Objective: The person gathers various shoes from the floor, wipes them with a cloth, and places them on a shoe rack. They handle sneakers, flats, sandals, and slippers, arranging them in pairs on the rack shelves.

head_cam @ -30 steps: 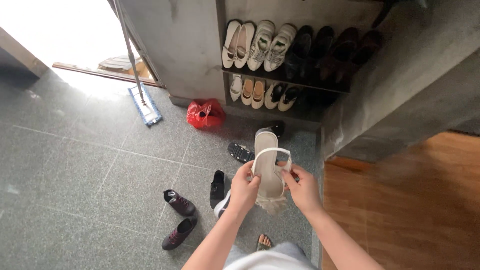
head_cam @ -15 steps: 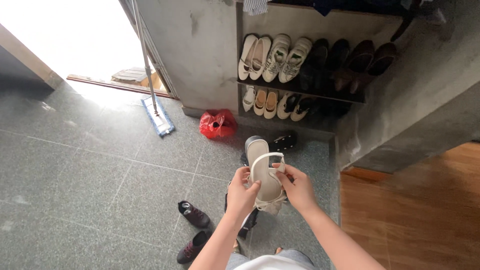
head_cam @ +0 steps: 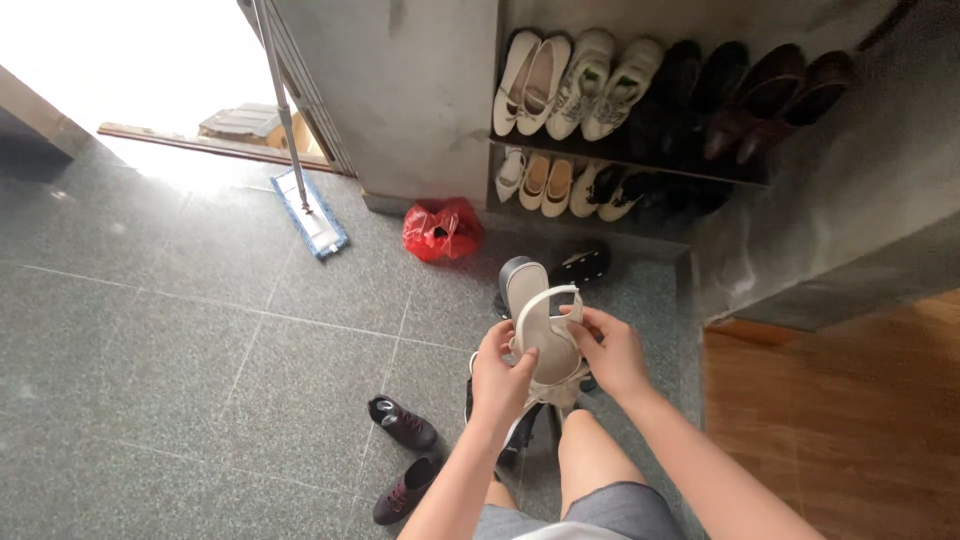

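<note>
I hold a cream slingback shoe (head_cam: pixel 535 310) with a dark block heel in both hands, heel pointing away from me, over the grey tiled floor. My left hand (head_cam: pixel 500 378) grips its left side near the toe. My right hand (head_cam: pixel 610 352) holds the right side, with fingers on the white heel strap. My bare knee (head_cam: pixel 590 450) is raised below the shoe. A dark shoe (head_cam: pixel 582 267) lies on the floor just beyond it.
A shoe rack (head_cam: pixel 640 160) with two rows of shoes stands ahead. A red plastic bag (head_cam: pixel 441 229) lies to its left. A flat mop (head_cam: pixel 310 222) leans near the bright doorway. Two dark maroon boots (head_cam: pixel 403 455) lie at lower left. Wooden flooring (head_cam: pixel 850 420) is on the right.
My knee has come up under the shoe. The shoe stays held in both hands, and the view has shifted slightly so the rack sits further right.
</note>
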